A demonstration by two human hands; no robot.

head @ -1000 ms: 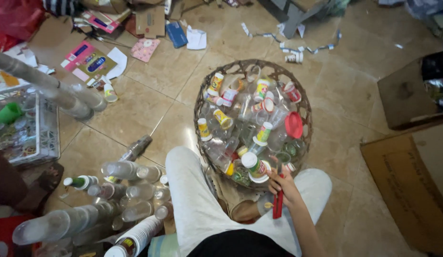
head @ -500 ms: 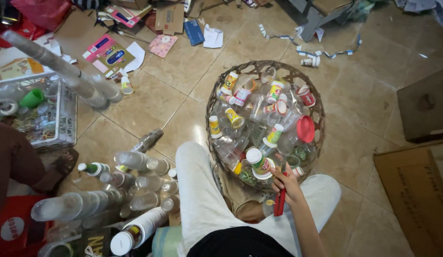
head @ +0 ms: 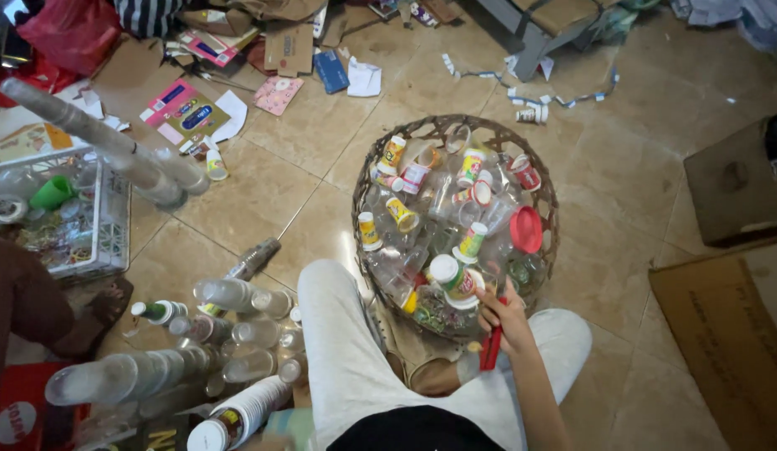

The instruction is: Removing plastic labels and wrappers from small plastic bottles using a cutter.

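Gripping a red tool (head: 491,349) with curled fingers, the right hand (head: 503,316) sits at the near rim of the round woven basket (head: 545,197), just beside a white-lidded cup (head: 452,278). Plastic cups and bottles fill the basket; stacked clear cups (head: 125,374) lie on the tiled floor (head: 622,167) well to its left. The left hand is out of sight.

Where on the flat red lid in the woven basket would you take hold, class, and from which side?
Grip the red lid by its upper rim, coming from above on the basket's right side. It stands tilted on edge against the cups, so that rim seems exposed. The right hand, holding a red tool, is nearest.
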